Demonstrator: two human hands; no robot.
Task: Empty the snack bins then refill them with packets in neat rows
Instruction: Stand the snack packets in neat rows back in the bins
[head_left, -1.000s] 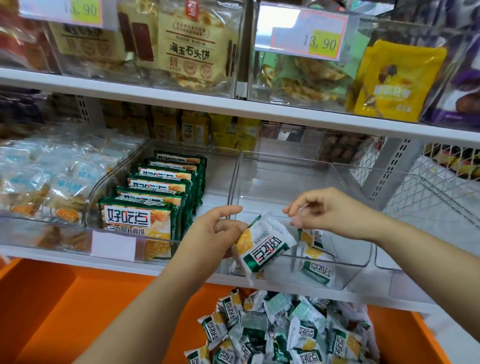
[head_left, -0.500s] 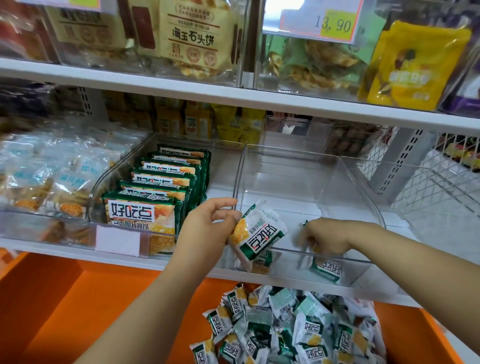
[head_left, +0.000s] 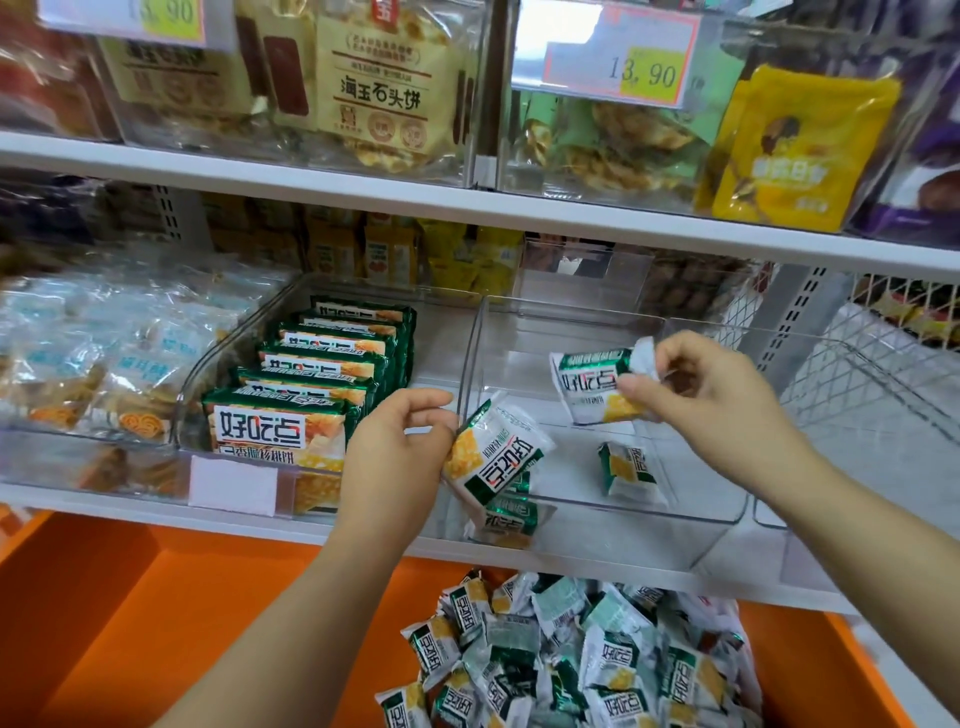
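The person's left hand (head_left: 395, 457) is gripping a small green-and-white packet (head_left: 493, 457), thumb and fingers curled round its left edge, holding it tilted at the front left corner of a clear bin (head_left: 623, 535). The right hand (head_left: 711, 400) is pinching a second packet (head_left: 589, 384) by its crimped end between thumb and fingertips, lifting it above the middle of that same bin.

Beneath the right hand, one loose packet (head_left: 628, 470) is lying on the bin floor. Just under the packet in the left hand, another one (head_left: 511, 522) is resting against the front wall. The rest of this bin's floor is showing bare plastic.

To the left of the left hand, a neighbouring clear bin (head_left: 218, 358) is holding a neat row of larger packs (head_left: 322, 364) in the same green wrapping, standing one behind another. Further left again, a bin of clear-wrapped biscuits (head_left: 104, 364) is sitting on the same shelf.

Below both forearms, an orange tub (head_left: 130, 623) is holding a loose heap of small packets (head_left: 571, 665), piled toward its right side. Beyond the right hand, a white wire basket (head_left: 857, 374) is standing beside the bin.
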